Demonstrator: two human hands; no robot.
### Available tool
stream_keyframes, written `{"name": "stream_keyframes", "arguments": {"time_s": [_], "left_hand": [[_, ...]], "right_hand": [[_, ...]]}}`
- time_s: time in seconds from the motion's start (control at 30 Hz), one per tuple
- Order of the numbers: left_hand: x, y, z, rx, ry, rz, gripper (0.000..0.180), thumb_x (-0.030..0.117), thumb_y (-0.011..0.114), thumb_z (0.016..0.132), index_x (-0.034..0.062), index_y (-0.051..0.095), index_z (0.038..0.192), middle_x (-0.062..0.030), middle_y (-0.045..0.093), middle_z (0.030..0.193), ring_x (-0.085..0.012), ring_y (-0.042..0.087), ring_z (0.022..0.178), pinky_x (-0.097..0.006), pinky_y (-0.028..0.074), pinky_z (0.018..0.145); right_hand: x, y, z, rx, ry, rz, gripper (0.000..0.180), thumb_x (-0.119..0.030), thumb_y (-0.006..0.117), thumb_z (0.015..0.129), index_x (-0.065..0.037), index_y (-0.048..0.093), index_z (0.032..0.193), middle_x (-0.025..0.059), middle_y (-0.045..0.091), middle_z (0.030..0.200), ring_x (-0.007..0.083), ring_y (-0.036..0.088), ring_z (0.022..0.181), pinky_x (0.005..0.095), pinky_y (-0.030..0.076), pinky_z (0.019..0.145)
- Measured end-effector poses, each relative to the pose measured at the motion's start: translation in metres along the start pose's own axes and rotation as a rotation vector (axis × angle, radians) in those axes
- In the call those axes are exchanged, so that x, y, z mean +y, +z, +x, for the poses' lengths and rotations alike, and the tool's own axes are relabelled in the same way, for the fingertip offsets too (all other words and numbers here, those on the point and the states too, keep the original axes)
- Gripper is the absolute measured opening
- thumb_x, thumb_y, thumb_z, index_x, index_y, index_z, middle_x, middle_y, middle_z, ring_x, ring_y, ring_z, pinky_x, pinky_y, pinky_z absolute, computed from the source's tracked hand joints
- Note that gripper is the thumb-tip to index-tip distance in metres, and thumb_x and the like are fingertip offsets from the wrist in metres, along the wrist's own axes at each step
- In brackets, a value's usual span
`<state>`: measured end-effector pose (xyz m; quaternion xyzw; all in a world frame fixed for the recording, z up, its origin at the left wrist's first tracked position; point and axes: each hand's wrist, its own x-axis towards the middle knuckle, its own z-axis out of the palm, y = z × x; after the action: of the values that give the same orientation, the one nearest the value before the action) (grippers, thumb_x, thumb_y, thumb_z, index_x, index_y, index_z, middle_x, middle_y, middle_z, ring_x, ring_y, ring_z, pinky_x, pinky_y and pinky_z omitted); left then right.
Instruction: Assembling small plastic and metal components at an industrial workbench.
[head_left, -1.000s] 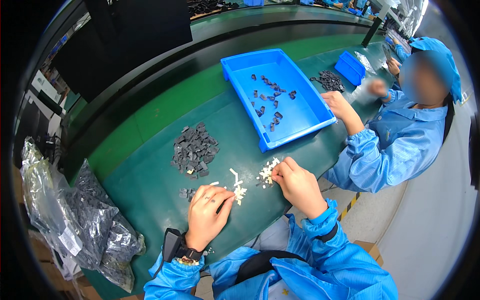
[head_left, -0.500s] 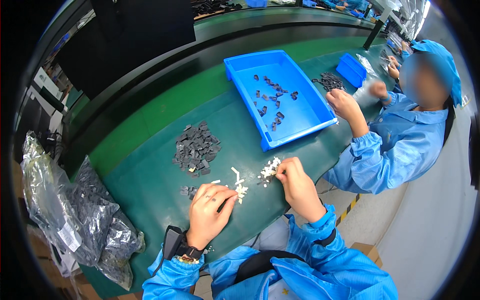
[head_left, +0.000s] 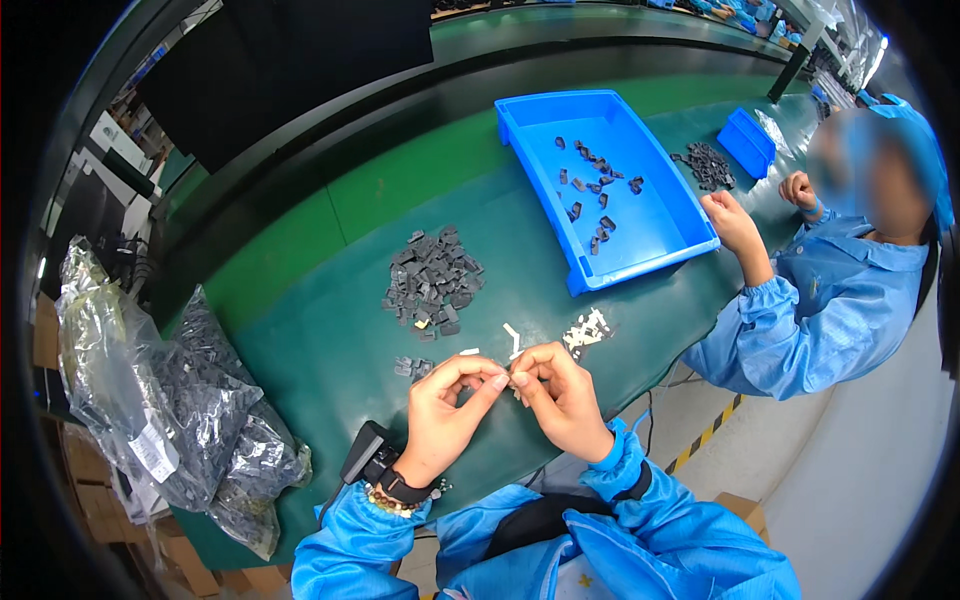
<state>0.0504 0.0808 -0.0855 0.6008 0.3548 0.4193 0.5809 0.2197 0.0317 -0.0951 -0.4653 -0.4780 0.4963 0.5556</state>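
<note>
A small part sits pinched between the fingertips of both hands, low over the green surface and just in front of the white pieces; it is too small to tell its shape or colour for certain. The white pieces lie scattered in a loose cluster, with a few more strips beside them toward the left hand. Behind those, well away from the person, a heap of dark grey parts rests on the surface, and a few stray grey parts lie between that heap and the left hand. Farther back from the white pieces stands a blue tray with dark parts strewn inside. A clear bag full of dark parts slumps far to the left of the heap. Beyond the tray, a co-worker in a blue coat rests a hand at the tray's near corner. The left hand is curled, thumb and forefinger closed on the part, wrist wearing a bead bracelet. The right hand meets it fingertip to fingertip, also closed on the part, palm turned inward. Nothing blocks the hands.
</note>
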Motion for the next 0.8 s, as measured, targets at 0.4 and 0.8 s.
{"name": "stream_keyframes", "arguments": {"time_s": [0.4,0.8], "left_hand": [[0.002,0.004,0.0,-0.024,-0.069,-0.227,0.015,-0.004,0.064,0.095,-0.0039,0.064,0.11,-0.0094,0.066,0.111,-0.015,0.066,0.103,-0.028,0.054,0.092],[0.0,0.006,-0.001,0.043,-0.121,-0.244,0.01,-0.004,0.062,0.097,-0.0039,0.062,0.107,-0.0132,0.068,0.104,-0.0177,0.069,0.091,-0.026,0.056,0.067]], "right_hand": [[0.01,0.007,0.002,0.119,-0.13,0.075,0.012,-0.001,0.06,0.099,0.0,0.054,0.11,0.0044,0.064,0.095,0.0047,0.06,0.081,0.0206,0.048,0.061],[-0.015,0.014,0.002,0.272,-0.269,-0.419,0.013,0.002,0.072,0.087,-0.001,0.07,0.099,0.0082,0.066,0.091,0.0139,0.063,0.067,0.0266,0.051,0.059]]}}
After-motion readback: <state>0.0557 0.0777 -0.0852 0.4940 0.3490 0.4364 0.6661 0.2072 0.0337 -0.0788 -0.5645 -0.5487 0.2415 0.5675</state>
